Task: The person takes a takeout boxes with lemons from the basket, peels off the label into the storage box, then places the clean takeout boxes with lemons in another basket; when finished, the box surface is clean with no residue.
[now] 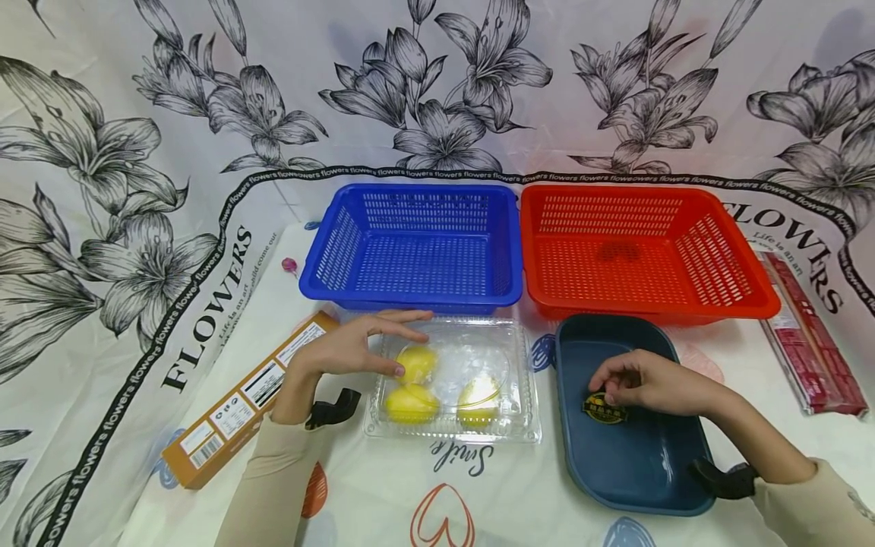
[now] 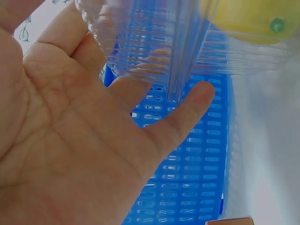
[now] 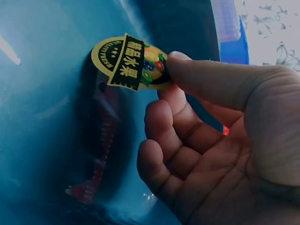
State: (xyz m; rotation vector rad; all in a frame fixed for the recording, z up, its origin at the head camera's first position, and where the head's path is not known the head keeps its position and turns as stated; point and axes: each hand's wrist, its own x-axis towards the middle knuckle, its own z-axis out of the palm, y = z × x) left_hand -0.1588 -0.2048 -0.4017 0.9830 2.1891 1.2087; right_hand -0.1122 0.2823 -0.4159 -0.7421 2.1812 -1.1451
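Observation:
My right hand (image 1: 652, 384) pinches an oval black-and-gold fruit label (image 3: 127, 65) between thumb and forefinger, over the dark blue plastic basin (image 1: 632, 471). The other fingers curl loosely below it in the right wrist view. My left hand (image 1: 362, 346) reaches over the left side of a clear plastic clamshell box (image 1: 509, 334), fingers spread and thumb extended at its edge. Three yellow lemons (image 1: 412, 403) show through the box's lid. One lemon (image 2: 255, 18) with a green spot appears close up in the left wrist view.
Behind the box stands a blue perforated basket (image 1: 410, 292), with a red basket (image 1: 649, 308) to its right. An orange-brown carton (image 1: 239, 410) lies at the left, near a small pink lollipop (image 1: 289, 265). Red packages (image 1: 813, 342) lie at the far right.

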